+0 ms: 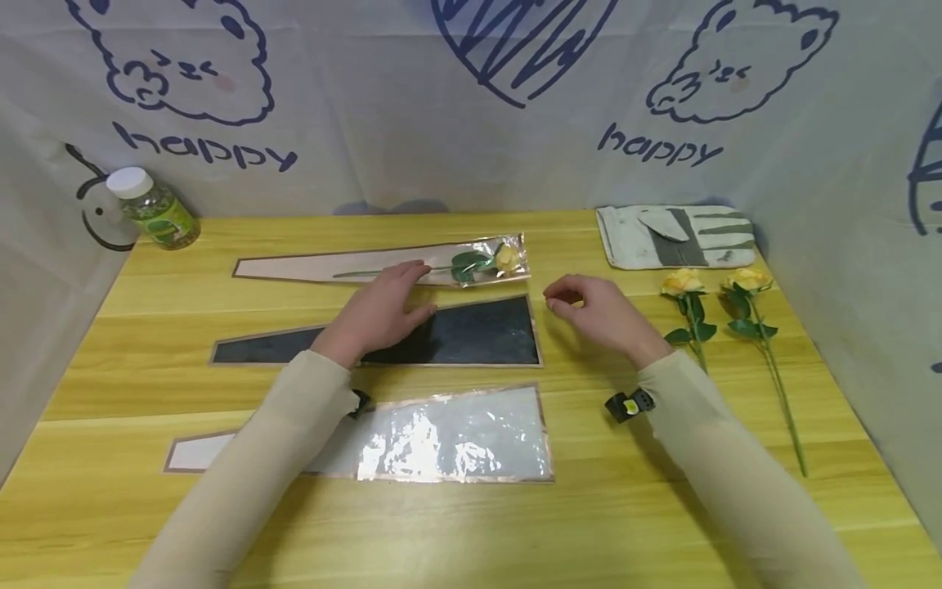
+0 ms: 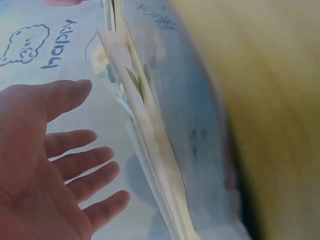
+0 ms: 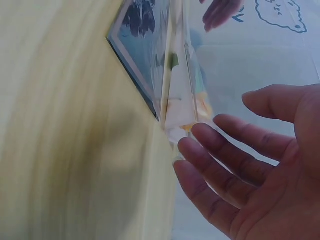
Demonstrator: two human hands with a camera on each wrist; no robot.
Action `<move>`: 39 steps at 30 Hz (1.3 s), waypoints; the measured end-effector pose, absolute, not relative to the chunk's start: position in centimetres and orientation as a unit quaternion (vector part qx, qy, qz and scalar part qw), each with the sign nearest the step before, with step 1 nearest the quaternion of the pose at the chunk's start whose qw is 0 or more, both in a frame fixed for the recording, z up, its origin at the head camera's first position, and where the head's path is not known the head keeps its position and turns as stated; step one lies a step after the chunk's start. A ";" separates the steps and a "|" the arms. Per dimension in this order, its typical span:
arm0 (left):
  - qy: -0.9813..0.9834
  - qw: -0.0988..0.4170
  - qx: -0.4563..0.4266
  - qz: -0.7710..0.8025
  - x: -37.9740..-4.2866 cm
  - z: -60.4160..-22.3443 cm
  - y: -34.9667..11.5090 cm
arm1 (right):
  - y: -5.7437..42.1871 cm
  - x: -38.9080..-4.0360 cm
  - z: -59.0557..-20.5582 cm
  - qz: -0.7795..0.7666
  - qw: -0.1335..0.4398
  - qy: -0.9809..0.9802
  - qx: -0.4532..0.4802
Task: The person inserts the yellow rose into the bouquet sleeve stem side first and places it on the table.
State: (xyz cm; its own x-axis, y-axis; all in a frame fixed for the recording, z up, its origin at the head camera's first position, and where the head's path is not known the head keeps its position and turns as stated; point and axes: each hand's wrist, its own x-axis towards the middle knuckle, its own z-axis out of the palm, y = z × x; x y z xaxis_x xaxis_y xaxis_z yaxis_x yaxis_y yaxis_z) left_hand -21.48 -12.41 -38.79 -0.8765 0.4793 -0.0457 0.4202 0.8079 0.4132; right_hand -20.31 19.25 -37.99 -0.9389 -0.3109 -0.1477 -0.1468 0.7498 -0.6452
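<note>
A yellow rose (image 1: 506,258) with green leaves lies in a pale pink flower sleeve (image 1: 294,267) with a clear front and dark border, at the back of the table. My left hand (image 1: 383,311) is over this sleeve's stem part and the black sleeve (image 1: 478,335) in front of it. Its fingers are spread and hold nothing, as the left wrist view also shows. My right hand (image 1: 599,315) hovers right of the sleeves' wide ends, fingers loosely bent. Nothing is in that hand (image 3: 260,165) in the right wrist view. Nearest me lies a white sleeve (image 1: 508,442), its film shining.
Two loose yellow roses, one (image 1: 683,282) partly covered by my right forearm and another (image 1: 765,352), lie at the right. Folded work gloves (image 1: 677,237) are behind them. A white-capped jar (image 1: 165,217) stands at the back left. Cloth walls with drawings enclose the wooden table (image 1: 471,540).
</note>
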 end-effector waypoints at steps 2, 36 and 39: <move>0.948 0.077 0.238 0.195 -20.8 -38.8 -12.8 | 19.2 -20.0 -38.2 -0.330 0.129 0.927 -0.124; 0.944 0.159 0.269 0.109 -17.3 -40.3 -11.8 | 17.4 -18.7 -40.3 -0.344 0.199 0.914 -0.079; 0.943 0.156 0.272 0.109 -17.3 -40.3 -11.8 | 17.4 -18.6 -40.3 -0.378 0.217 0.898 -0.060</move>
State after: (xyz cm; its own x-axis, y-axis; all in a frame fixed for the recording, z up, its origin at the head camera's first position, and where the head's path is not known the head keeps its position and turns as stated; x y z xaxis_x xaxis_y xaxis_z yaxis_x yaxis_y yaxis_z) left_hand -17.29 -11.81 -40.29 -0.8033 0.5471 -0.2354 0.4788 0.8283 0.2911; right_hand -18.60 17.41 -40.26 -0.8988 -0.2714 -0.3442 0.0562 0.7073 -0.7047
